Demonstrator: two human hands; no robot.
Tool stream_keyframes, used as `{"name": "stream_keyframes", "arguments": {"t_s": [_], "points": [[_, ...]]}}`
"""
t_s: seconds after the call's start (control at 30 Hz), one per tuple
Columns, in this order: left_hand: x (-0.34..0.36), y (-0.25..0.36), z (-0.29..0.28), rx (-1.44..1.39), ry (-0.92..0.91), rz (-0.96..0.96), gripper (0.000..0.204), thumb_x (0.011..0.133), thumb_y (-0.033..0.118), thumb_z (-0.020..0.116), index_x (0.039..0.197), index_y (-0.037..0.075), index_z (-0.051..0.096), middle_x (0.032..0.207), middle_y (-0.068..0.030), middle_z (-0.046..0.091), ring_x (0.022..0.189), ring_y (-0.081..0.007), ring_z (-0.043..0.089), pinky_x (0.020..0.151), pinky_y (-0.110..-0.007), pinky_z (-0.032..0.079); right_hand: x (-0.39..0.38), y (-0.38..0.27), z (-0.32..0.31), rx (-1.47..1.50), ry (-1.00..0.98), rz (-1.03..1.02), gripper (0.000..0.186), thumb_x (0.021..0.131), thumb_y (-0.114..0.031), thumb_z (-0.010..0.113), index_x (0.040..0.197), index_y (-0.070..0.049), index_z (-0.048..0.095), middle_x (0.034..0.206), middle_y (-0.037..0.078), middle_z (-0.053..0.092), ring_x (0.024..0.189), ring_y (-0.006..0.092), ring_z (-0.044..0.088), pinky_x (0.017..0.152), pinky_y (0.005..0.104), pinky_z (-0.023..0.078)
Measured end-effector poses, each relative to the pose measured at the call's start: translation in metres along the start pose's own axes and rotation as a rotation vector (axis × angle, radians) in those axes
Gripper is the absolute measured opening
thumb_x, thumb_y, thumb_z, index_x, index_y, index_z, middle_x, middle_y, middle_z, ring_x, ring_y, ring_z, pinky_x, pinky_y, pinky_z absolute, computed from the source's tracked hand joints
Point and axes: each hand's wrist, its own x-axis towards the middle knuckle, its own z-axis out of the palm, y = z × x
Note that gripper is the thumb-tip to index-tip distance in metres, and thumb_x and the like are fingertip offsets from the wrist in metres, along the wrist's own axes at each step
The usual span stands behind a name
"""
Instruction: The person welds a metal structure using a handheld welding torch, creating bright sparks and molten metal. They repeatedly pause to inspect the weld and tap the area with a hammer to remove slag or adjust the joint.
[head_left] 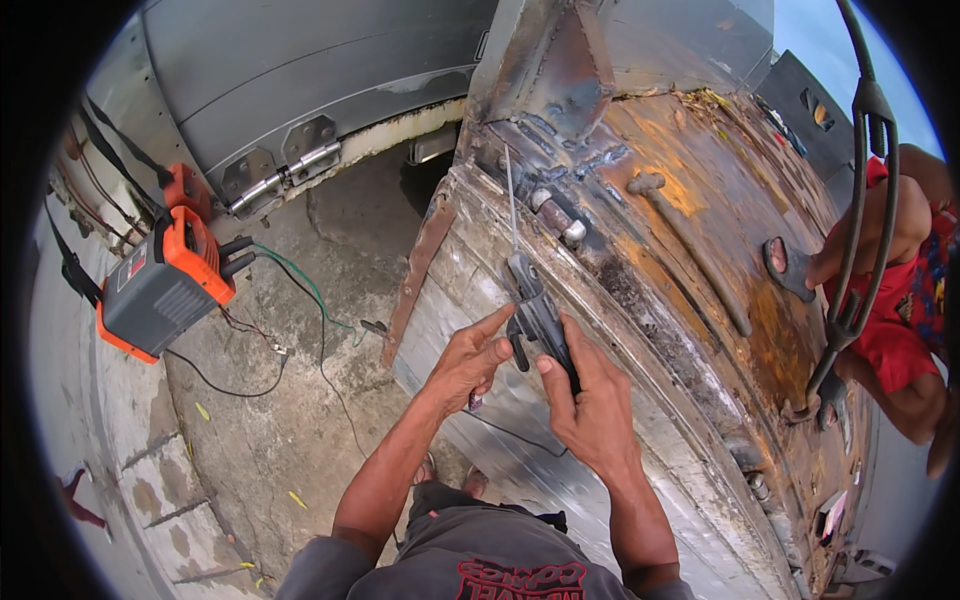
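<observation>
Right hand (pixel 594 402) was gripping the black electrode holder (pixel 540 318) near the left edge of the rusty platform (pixel 768 335), thin rod (pixel 511 195) aimed toward its far-left corner. Left hand (pixel 466 362) was touching the holder too, couldn't tell if it gripped anything

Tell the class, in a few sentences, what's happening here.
The person's right hand grips a dark electrode holder with a thin rod in it; the left hand is at its left side. An orange-and-grey machine is off to the left. A hammer lies on the rusty deck; another person is at far right.
</observation>
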Motion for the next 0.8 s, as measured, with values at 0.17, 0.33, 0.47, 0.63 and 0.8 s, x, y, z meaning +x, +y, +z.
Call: {"name": "stream_keyframes", "arguments": {"t_s": [0.17,0.33,0.47,0.63,0.8], "points": [[0.001,0.0,-0.002,-0.013,-0.004,-0.01,0.119,0.085,0.066,0.085,0.168,-0.003,0.035,0.069,0.0072,0.051,0.048,-0.002,0.04,0.044,-0.023,0.033,0.004,0.003,0.002,0.007,0.0,-0.006,0.054,0.106,-0.018,0.07,0.153,0.004,0.056,0.121,0.03,0.073,0.102,0.039,0.076,0.091,0.0434,0.058],[0.001,0.002,0.001,-0.005,0.034,-0.016,0.115,0.088,0.064,0.084,0.167,-0.004,0.035,0.066,0.0078,0.049,0.048,-0.0018,0.04,0.043,-0.022,0.032,0.006,0.002,0.003,0.017,0.004,0.003,0.054,0.106,-0.019,0.07,0.153,0.004,0.055,0.12,0.03,0.073,0.103,0.0399,0.076,0.091,0.0439,0.057],[0.001,0.004,0.003,0.005,0.046,-0.022,0.114,0.088,0.064,0.084,0.166,-0.005,0.037,0.066,0.0073,0.051,0.048,-0.0017,0.04,0.043,-0.022,0.032,0.007,0.008,0.005,-0.01,0.031,-0.052,0.055,0.106,-0.017,0.07,0.154,0.003,0.054,0.11,0.029,0.073,0.09,0.039,0.076,0.079,0.0454,0.058],[0.003,0.002,0.002,0.03,0.055,-0.012,0.115,0.087,0.065,0.085,0.165,-0.005,0.039,0.067,0.0064,0.054,0.048,-0.0016,0.041,0.043,-0.022,0.032,0.007,0.009,0.004,-0.01,0.032,-0.043,0.055,0.105,-0.017,0.07,0.154,0.003,0.055,0.112,0.029,0.073,0.092,0.039,0.076,0.08,0.0451,0.058],[0.002,0.002,0.001,0.052,0.058,-0.013,0.119,0.085,0.069,0.084,0.165,-0.005,0.039,0.073,0.0038,0.059,0.048,-0.0018,0.042,0.043,-0.022,0.033,0.007,0.003,0.001,0.031,-0.002,0.03,0.053,0.106,-0.019,0.07,0.152,0.005,0.056,0.125,0.032,0.073,0.109,0.0408,0.076,0.094,0.0439,0.058]]}}
